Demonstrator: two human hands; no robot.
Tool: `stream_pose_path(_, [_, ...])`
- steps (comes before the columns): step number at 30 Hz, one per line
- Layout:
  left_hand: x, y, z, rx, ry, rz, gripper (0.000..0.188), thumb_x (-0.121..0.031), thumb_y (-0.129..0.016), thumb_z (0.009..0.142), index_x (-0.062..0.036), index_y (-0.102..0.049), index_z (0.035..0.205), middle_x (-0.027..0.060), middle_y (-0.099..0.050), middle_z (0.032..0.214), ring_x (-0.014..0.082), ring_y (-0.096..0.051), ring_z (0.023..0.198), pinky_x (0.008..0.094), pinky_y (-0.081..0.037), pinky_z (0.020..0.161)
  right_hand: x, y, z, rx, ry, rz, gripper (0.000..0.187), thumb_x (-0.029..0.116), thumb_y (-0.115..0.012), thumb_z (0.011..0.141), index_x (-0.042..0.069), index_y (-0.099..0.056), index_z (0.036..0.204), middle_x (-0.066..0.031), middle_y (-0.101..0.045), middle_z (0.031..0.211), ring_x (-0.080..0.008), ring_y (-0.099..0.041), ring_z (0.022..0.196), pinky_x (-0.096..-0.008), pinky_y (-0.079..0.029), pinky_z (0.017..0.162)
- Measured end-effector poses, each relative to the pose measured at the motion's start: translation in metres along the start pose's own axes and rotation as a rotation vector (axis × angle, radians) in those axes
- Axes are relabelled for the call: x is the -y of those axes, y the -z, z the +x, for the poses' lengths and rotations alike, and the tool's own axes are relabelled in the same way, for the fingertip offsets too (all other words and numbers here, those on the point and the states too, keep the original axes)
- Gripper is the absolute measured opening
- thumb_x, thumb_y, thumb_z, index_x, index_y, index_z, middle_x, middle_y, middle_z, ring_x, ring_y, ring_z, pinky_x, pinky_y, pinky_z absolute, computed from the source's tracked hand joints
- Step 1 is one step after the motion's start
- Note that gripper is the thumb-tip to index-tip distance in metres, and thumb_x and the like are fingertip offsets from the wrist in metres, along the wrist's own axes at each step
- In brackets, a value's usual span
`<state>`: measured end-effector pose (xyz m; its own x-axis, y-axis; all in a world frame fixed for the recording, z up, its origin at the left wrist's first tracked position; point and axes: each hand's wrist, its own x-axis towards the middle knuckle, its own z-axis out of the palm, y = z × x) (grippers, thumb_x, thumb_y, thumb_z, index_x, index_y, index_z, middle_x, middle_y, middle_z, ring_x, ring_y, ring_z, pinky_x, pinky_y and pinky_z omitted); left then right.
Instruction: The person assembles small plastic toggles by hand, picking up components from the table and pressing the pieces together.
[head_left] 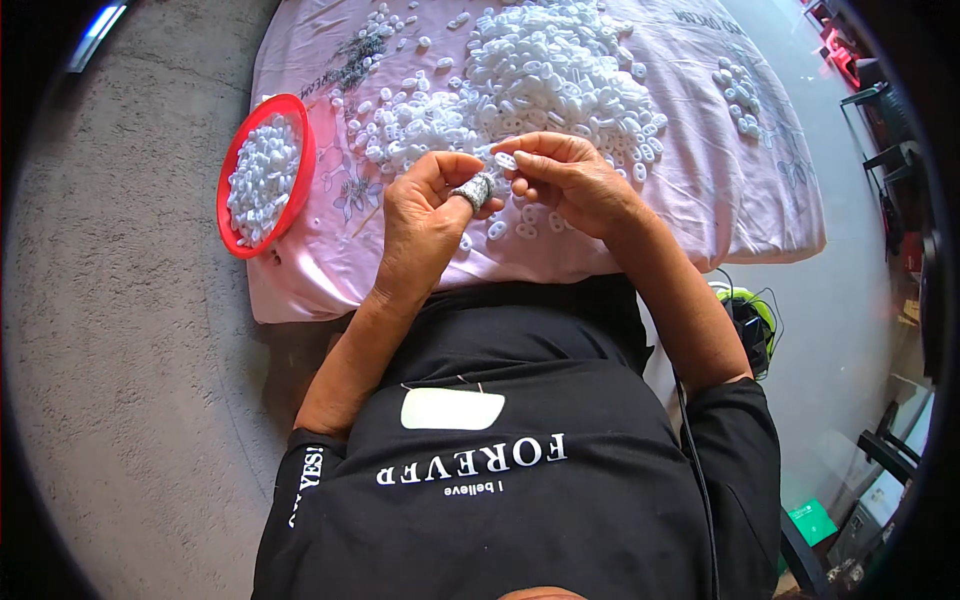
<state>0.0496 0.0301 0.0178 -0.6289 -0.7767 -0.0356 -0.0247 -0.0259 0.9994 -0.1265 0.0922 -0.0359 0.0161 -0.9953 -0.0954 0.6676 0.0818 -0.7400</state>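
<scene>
Over the near middle of the pink cloth, my two hands are close together. Between the thumb and forefinger of my right hand (575, 182) is a small white oval plastic piece with holes (506, 160). My left hand (422, 210) is closed just to its left, its thumb covered by a grey speckled wrap (472, 191). Whatever its curled fingers hold, if anything, is hidden. Beyond the hands rises a large heap of similar white pieces (545, 70). A few loose ones (497, 230) lie right under my fingers.
A red basin (306, 170) full of white pieces stands tilted at the table's left edge. The pink printed cloth (690, 225) covers the table. A smaller cluster of pieces (738, 97) lies far right. A black cable (700, 480) runs down my right side.
</scene>
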Motion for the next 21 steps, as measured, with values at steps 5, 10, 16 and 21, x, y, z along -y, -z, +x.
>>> stream_pose_path(5, [0.0016,0.0002,0.0003,-0.001,-0.005,-0.016,0.020,0.012,-0.047,0.082,0.0071,-0.056,0.100,0.0122,-0.062,0.093,0.0166,-0.066,0.078,0.0254,-0.055,0.071,-0.0003,-0.0005,0.0000,-0.006,0.016,-0.026,0.025,0.012,-0.059,0.091,-0.001,-0.061,0.113,-0.0045,-0.064,0.086,-0.0076,-0.061,0.071,-0.0205,-0.052,0.069])
stream_pose_path(10, [0.0031,0.0002,0.0007,0.004,0.021,-0.013,0.020,0.011,-0.047,0.083,0.0071,-0.056,0.101,0.0127,-0.063,0.093,0.0165,-0.066,0.077,0.0254,-0.055,0.070,0.0004,-0.0016,-0.0007,-0.019,0.015,-0.061,0.026,0.013,-0.061,0.090,-0.001,-0.061,0.112,-0.0050,-0.064,0.086,-0.0084,-0.062,0.072,-0.0208,-0.053,0.069])
stream_pose_path(16, [0.0030,0.0004,0.0002,0.008,0.026,-0.017,0.019,0.010,-0.048,0.083,0.0066,-0.056,0.100,0.0120,-0.063,0.092,0.0160,-0.066,0.077,0.0250,-0.055,0.070,-0.0008,-0.0009,-0.0002,-0.017,0.022,-0.061,0.026,0.013,-0.061,0.090,-0.001,-0.061,0.112,-0.0046,-0.064,0.086,-0.0083,-0.062,0.071,-0.0208,-0.053,0.069])
stream_pose_path(21, [0.0012,-0.0006,-0.0005,0.003,0.030,-0.029,0.019,0.010,-0.048,0.083,0.0062,-0.056,0.099,0.0115,-0.063,0.092,0.0159,-0.066,0.077,0.0248,-0.055,0.070,-0.0016,-0.0002,0.0003,-0.015,0.010,-0.042,0.025,0.013,-0.060,0.090,-0.001,-0.061,0.111,-0.0045,-0.064,0.086,-0.0081,-0.061,0.070,-0.0208,-0.052,0.067])
